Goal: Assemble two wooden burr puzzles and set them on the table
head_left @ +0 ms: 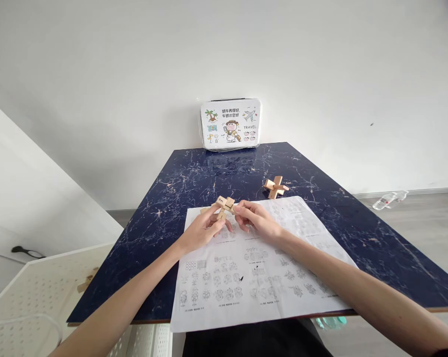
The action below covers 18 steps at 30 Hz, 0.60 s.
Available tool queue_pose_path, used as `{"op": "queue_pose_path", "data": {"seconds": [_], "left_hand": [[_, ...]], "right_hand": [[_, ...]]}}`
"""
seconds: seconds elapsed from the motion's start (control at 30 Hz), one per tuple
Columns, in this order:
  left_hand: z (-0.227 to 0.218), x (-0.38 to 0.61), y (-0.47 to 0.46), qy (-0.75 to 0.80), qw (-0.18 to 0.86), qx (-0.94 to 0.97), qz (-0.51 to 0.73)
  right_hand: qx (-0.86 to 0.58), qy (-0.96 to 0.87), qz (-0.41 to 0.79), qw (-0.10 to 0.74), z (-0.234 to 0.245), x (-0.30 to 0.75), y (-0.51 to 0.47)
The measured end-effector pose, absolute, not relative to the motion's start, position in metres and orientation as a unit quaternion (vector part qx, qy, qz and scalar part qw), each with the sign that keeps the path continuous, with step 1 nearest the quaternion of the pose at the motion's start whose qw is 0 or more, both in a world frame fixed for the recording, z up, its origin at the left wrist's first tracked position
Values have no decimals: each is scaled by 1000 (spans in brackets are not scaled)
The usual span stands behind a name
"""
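A dark blue, marble-patterned tabletop with pale veining (194, 181) is set against a plain white wall (135, 74); at its far edge is stood a white rectangular case printed with cartoon travel motifs (230, 123), and over its near part is spread a large white paper sheet of printed line diagrams (246, 282). A pale wooden assembly of crossed square bars (228, 204), one marked with a black 3, is held near the sheet's far edge, pinched between the fingers of the left hand (201, 232) and right hand (259, 220); a second, cross-shaped wooden assembly (275, 187) is placed just beyond the sheet, to the right.
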<state>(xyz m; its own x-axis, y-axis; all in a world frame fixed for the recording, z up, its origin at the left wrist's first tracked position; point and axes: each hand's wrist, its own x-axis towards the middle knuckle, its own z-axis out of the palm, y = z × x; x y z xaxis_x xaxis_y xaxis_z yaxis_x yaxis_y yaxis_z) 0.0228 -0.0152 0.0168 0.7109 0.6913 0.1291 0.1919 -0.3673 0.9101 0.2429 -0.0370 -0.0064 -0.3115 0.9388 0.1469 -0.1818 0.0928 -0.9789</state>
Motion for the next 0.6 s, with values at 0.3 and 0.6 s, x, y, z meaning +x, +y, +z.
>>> {"op": "queue_pose_path", "data": {"seconds": [0.3, 0.6], "left_hand": [[16, 20, -15, 268, 495, 784, 261], [15, 17, -11, 217, 550, 766, 253]], "right_hand": [[-318, -537, 636, 454, -4, 244, -38], [-270, -527, 684, 426, -6, 247, -36]]}}
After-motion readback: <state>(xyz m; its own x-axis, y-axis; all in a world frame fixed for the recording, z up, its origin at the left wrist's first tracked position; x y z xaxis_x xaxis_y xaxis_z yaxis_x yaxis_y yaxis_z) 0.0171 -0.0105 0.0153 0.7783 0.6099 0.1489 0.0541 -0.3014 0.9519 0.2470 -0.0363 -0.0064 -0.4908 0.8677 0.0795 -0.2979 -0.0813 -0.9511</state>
